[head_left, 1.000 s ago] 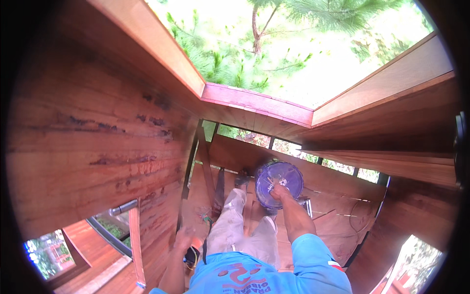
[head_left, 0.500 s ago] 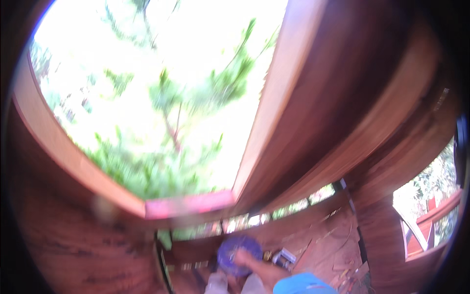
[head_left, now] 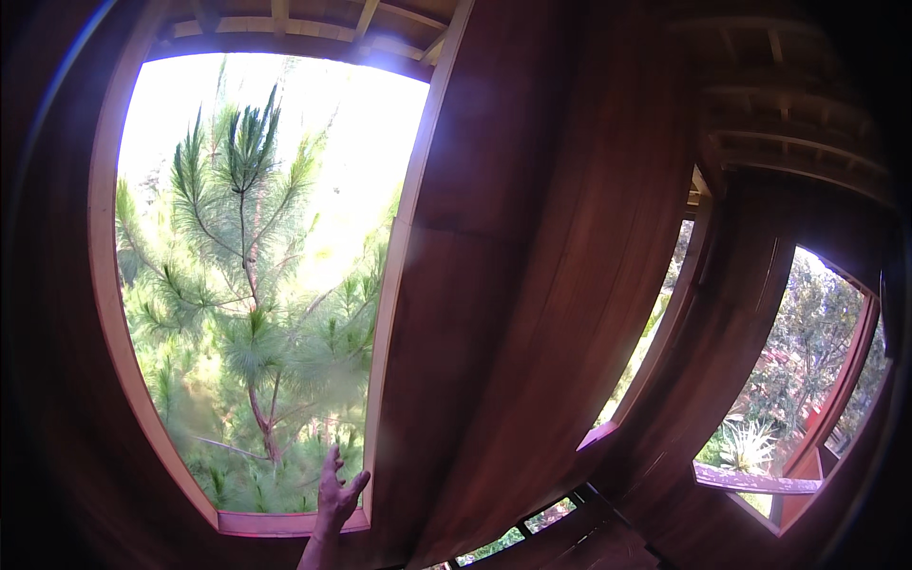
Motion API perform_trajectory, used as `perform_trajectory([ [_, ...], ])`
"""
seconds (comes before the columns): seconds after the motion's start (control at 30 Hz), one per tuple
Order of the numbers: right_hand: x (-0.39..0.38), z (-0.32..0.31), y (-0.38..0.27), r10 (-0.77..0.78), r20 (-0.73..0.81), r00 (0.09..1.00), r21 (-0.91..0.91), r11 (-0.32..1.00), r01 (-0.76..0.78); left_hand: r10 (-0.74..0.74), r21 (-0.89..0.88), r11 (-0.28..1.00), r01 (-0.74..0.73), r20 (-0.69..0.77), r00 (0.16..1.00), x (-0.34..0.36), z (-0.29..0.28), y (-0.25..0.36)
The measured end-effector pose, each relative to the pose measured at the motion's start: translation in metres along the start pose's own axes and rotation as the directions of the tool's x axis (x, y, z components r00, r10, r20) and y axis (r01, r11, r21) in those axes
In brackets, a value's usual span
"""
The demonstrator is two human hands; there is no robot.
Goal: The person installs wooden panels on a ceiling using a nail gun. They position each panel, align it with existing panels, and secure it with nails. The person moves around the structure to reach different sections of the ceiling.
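My left hand (head_left: 334, 496) is raised at the lower edge of the view, with its bare forearm (head_left: 318, 551) coming up from below. It is open: the fingers point upward, slightly bent, and the thumb stands apart to the right. Nothing shows between the fingers. Behind it is the lower right corner of a tall wooden window frame (head_left: 389, 313). Whether the hand touches the pink-lit sill (head_left: 275, 523) I cannot tell. My right hand is out of view.
Beyond the opening stands a young pine tree (head_left: 252, 266). Dark reddish-brown wooden wall panels (head_left: 532, 285) run to the right. Farther right are a narrow opening and another window with a ledge (head_left: 755, 482). Light roof beams (head_left: 366, 17) cross overhead.
The view has swung upward from the floor to the window and roof. My right hand, on a round purple thing before, has left the view along with it. My left hand has come into view, raised.
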State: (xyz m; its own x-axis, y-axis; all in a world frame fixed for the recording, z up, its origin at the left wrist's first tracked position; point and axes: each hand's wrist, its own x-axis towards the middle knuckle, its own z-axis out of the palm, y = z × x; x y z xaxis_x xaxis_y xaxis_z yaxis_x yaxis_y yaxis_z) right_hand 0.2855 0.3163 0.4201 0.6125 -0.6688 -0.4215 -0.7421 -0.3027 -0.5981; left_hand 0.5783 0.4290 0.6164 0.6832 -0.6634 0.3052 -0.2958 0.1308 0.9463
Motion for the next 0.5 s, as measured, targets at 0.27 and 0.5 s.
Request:
perform_trajectory([
  [0.27,-0.04,-0.007,0.06,0.165,-0.067,0.984,0.063,0.985,-0.161,0.463,0.095,0.881,-0.463,0.026,0.886,0.118,0.058,0.035],
  [0.5,-0.122,0.157,0.105,0.375,0.028,0.927,0.156,0.914,-0.375,0.458,-0.482,0.807,-0.341,0.147,0.877,0.141,0.078,0.013],
])
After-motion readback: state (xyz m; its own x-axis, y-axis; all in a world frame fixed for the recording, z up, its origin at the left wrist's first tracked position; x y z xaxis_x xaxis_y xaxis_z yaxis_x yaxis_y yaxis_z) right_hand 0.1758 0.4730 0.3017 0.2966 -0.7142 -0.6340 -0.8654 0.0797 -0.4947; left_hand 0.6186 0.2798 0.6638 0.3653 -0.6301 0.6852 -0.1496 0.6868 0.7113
